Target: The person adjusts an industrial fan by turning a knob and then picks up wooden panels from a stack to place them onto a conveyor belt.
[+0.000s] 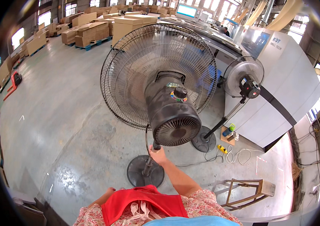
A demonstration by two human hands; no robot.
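A large black pedestal fan (173, 113) stands right in front of me, its motor housing and knob turned my way and its wire cage facing off. My right hand (158, 154) is closed around the fan's pole just under the motor housing. Below it the pole runs down to a round black base (133, 171) on the floor. A cord hangs in a loop beside the pole. My left hand (111, 189) is low by my side, left of the base, and touches nothing that I can see; its fingers are mostly hidden.
A smaller pedestal fan (249, 86) stands right, before a big white machine (276, 90). Cords and a yellow power strip (222, 149) lie on the floor near bottles (228, 130). A wooden stool (268, 188) is at lower right. Board stacks (94, 34) rest on pallets far left.
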